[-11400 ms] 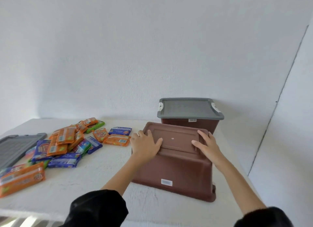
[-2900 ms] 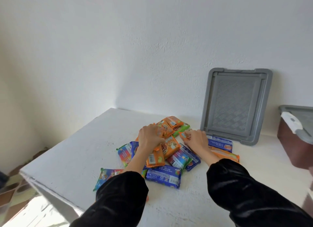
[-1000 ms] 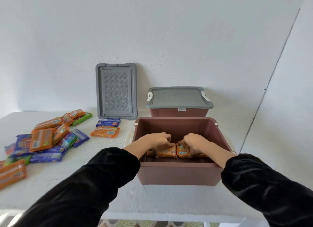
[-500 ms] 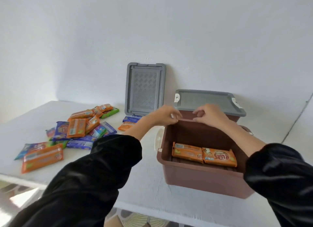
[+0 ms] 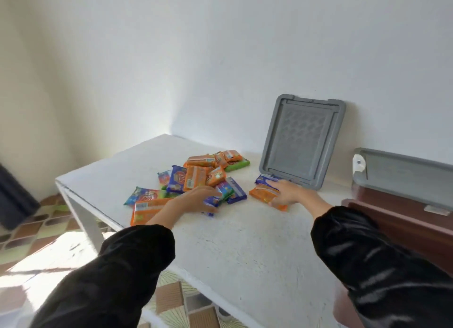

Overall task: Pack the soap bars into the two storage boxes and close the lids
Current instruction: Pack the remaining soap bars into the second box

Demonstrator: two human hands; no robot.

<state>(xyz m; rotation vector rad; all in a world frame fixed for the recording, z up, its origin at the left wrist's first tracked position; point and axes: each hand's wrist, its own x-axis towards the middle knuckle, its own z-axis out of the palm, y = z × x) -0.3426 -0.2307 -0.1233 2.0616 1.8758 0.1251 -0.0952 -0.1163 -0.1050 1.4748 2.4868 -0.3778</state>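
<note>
2 hands have left the open box (image 5: 411, 232), where half a second ago they were at its far rim above 2 orange bars laid inside, and are now out over the pile on the left. I judge that the first load is in and a second fetch is starting, so the task is at an early stage.

The white bench (image 5: 245, 249) carries everything. At its right edge stands the open box, and just behind it the closed box (image 5: 392, 197) under its grey cover. The loose lid (image 5: 302, 141) leans upright against the wall, its foot on the bench.

Most of the soap bars (image 5: 196, 178) lie heaped in the left middle. The left hand (image 5: 193, 200) curls its fingers round a blue bar (image 5: 212, 201) at the near side of the heap. The right hand (image 5: 290, 194) lies flat and unclenched on an orange bar (image 5: 263, 195), its fingertips reaching a second blue bar (image 5: 264, 179) at the foot of the loose lid.

A long orange bar (image 5: 147, 211) sits close to the near-left edge, and a careless sweep could push it to the floor. The leaning lid is just beyond the right hand and might tip if knocked. A bare stretch of bench runs between the heap and the open box, giving room to carry across.
</note>
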